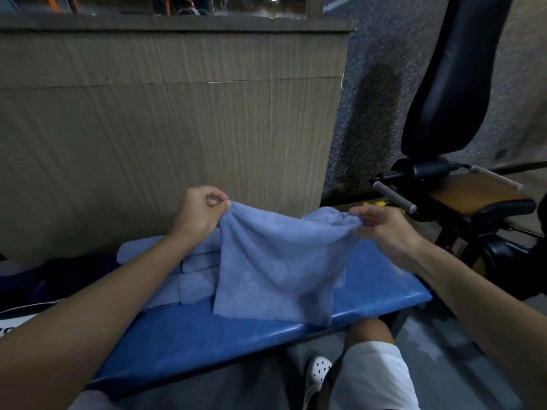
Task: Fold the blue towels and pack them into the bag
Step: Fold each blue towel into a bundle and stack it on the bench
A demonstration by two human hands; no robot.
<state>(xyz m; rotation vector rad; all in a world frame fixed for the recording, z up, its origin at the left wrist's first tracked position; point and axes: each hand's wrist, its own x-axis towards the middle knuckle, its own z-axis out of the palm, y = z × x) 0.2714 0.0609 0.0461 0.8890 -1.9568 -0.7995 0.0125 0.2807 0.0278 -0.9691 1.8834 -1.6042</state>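
Observation:
A light blue towel [275,261] hangs spread between my two hands above the blue padded bench [207,344]. My left hand [198,214] pinches its upper left corner. My right hand [384,229] grips the bunched upper right corner. The towel's lower edge rests on the bench. To the left, partly behind my left forearm, lies a stack of folded blue towels [192,276]. A dark bag [35,279] sits at the far left, mostly in shadow.
A beige wooden counter front [165,119] rises right behind the bench. Black exercise equipment with a padded seat [479,196] and a bar stands at the right. My knee in white shorts [373,368] and a white shoe [318,371] are below the bench.

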